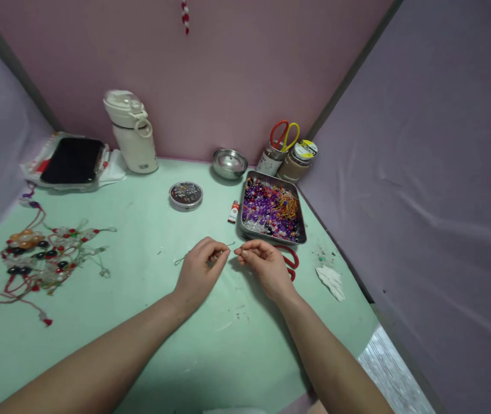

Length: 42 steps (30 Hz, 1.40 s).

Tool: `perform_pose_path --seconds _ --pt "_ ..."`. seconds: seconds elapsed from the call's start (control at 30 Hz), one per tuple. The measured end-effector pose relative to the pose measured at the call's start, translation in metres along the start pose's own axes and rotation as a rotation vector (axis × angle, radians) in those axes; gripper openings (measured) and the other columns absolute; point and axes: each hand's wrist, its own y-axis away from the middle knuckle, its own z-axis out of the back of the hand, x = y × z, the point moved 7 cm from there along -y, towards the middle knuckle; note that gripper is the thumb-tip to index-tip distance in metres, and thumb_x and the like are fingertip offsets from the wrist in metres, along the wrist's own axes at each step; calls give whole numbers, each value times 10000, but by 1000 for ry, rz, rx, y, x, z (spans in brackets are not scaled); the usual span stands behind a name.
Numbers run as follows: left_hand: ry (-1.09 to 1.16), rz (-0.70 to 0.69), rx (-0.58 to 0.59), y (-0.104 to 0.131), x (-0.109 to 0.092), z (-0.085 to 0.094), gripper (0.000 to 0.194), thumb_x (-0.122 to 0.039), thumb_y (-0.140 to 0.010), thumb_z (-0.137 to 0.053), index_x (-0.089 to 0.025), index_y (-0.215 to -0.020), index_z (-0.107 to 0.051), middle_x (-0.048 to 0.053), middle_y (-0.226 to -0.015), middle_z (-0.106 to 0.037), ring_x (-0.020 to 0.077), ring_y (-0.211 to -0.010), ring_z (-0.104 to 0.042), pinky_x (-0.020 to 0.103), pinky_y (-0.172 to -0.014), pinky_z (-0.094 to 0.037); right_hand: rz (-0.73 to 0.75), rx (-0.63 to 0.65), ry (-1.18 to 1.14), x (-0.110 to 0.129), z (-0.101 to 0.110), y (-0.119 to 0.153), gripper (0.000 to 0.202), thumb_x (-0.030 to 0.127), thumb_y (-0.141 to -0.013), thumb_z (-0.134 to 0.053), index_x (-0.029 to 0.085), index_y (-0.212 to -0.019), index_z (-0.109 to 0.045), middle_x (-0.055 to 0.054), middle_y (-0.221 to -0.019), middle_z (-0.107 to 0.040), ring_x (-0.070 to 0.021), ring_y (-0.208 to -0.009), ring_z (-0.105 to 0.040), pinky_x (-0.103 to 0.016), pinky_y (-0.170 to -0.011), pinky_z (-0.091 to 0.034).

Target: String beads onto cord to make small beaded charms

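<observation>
My left hand (202, 264) is closed in a pinch on a thin dark cord (180, 260). A small loop of the cord shows to the left of the hand, and a short end pokes out near the fingertips. Just across from it, my right hand (265, 264) also pinches, but whatever lies between thumb and finger is too small to make out. The fingertips of both hands are close together, a little above the table. Red-handled scissors (292, 257) lie partly hidden behind my right hand. Beyond the hands sits a metal tin (302, 237) of purple, red, black and clear beads.
Finished-looking beaded cords (42, 253) lie in a heap at left. Farther back are a phone (73, 161), a cream bottle (135, 144), a round tin (185, 195), a metal bowl (230, 165), a small tube (233, 213) and jars (296, 164). Crumpled tissue (332, 282) lies at right.
</observation>
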Motion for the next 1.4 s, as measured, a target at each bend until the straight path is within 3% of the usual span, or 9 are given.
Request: perform_pose_path --seconds 0.23,0.47,0.7,0.9,1.4 --pt "30 -24 13 0 -2 -2 92 -169 -879 -558 -188 -809 -615 1 -767 -572 134 -723 -519 268 -665 -410 10 54 -23 -8 -4 -3 169 270 -682 -787 194 -789 -681 -7 -783 -712 -104 -656 -614 -264 -686 -499" --pt "21 -31 5 0 -3 -3 83 -151 -875 -558 -189 -819 -606 0 -776 -576 142 -762 -534 286 -704 -420 6 5 25 -10 -2 -3 152 293 -703 -767 200 -808 -708 5 -767 -665 -102 -665 -572 -247 -651 -463" --pt "-3 -45 -28 0 -1 0 77 -161 -881 -556 -192 -824 -599 4 -771 -577 153 -773 -538 301 -719 -422 -27 10 46 -7 -5 -5 188 296 -649 -803 198 -760 -686 32 -699 -616 -84 -592 -510 -244 -611 -422" --pt "-52 -71 -45 0 -3 2 84 -194 -890 -559 -195 -815 -597 -1 -752 -587 156 -762 -536 317 -734 -410 -55 102 66 -9 -10 -9 182 316 -681 -786 184 -768 -695 9 -715 -623 -100 -627 -526 -258 -636 -434" --pt "-136 -44 3 1 -4 -1 113 -234 -900 -558 -207 -804 -610 -6 -801 -651 168 -817 -561 350 -769 -337 -31 70 46 -13 -5 -9 177 294 -655 -808 193 -760 -708 7 -718 -651 -98 -616 -548 -250 -627 -448"
